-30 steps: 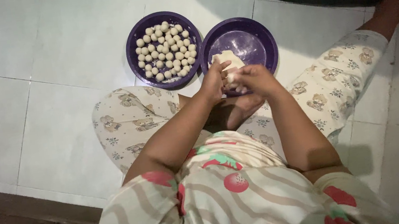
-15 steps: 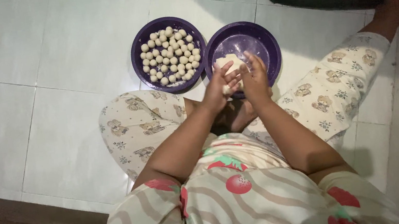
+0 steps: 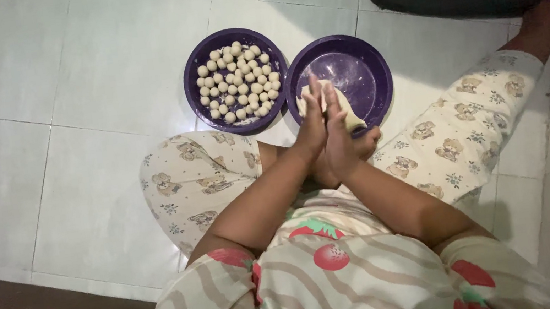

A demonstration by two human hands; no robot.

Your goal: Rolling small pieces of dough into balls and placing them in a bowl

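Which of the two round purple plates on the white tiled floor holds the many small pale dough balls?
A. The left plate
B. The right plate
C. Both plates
A: the left purple plate is filled with small pale dough balls, while the right purple plate shows mostly bare purple.

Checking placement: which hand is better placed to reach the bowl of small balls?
Probably the left hand: pressed palm to palm with the right hand, it lies on the side of the bowl of small balls.
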